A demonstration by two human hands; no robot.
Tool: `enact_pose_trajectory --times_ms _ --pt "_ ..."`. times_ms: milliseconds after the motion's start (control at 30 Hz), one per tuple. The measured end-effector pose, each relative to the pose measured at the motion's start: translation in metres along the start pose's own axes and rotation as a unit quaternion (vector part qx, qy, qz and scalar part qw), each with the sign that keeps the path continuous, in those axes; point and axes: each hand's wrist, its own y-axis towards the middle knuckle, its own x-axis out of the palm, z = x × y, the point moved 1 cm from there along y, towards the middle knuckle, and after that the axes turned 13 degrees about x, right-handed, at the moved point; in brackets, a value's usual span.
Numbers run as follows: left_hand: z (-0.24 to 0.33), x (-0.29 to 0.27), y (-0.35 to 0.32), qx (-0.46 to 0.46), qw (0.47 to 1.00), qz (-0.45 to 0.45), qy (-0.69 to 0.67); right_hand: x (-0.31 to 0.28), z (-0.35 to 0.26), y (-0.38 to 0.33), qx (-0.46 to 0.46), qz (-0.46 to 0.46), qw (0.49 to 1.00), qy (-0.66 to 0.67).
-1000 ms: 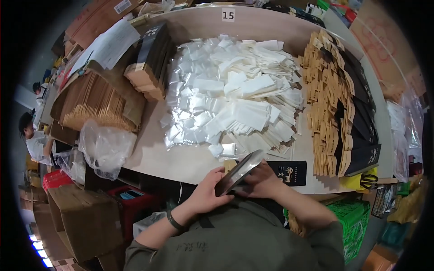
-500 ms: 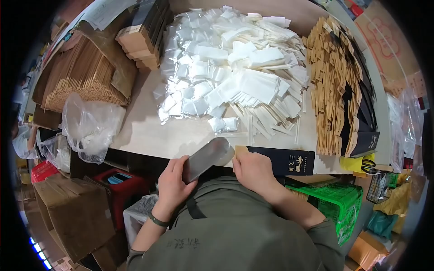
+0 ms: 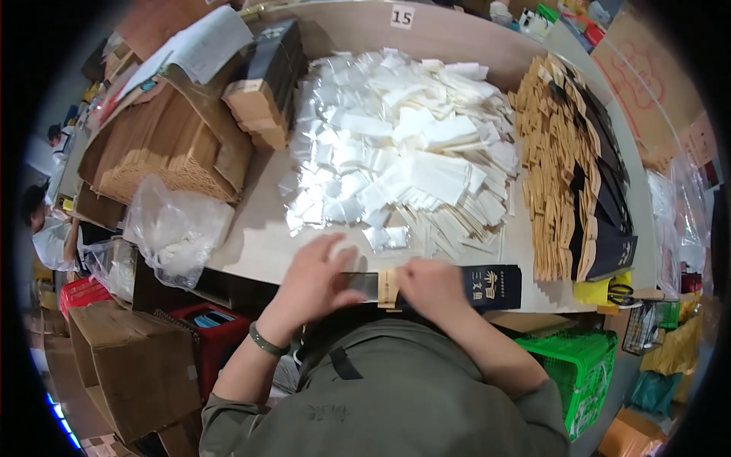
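My right hand is closed on a flat navy paper packet with a brown end, held level along the table's front edge. From the packet's brown end sticks out part of a flat dark-grey piece; its kind I cannot make out. Beside that piece, my left hand has its fingers spread, slightly blurred. Whether it touches the piece I cannot tell. Just beyond the hands lie small clear sachets, at the near edge of a big heap of white and clear sachets.
Brown-edged navy packets stand in a row at right. A carton of brown card pieces, bundled dark packets and a clear plastic bag are at left. Scissors hang by the front right corner, above a green crate.
The grey piece, earlier in my left hand and apart from the packet, now lies partly inside the packet's end. My left hand has opened. The view has shifted, showing more beyond the table.
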Motion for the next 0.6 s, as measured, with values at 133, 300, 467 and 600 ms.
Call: enact_pose_trajectory --times_ms 133,300,467,600 --pt "-0.057 0.017 0.016 -0.191 0.977 0.042 0.084 -0.005 0.024 0.023 0.079 0.023 0.986 -0.146" --pt "-0.069 0.054 0.044 -0.192 0.980 0.043 -0.009 0.003 0.031 0.034 0.152 -0.037 0.988 -0.008" --pt "-0.077 0.047 0.048 -0.303 0.949 0.069 -0.054 -0.036 0.033 0.065 0.012 0.089 0.995 0.046" --pt "-0.072 0.033 0.040 -0.352 0.931 0.078 -0.065 -0.045 0.055 0.105 -0.027 0.106 0.975 -0.194"
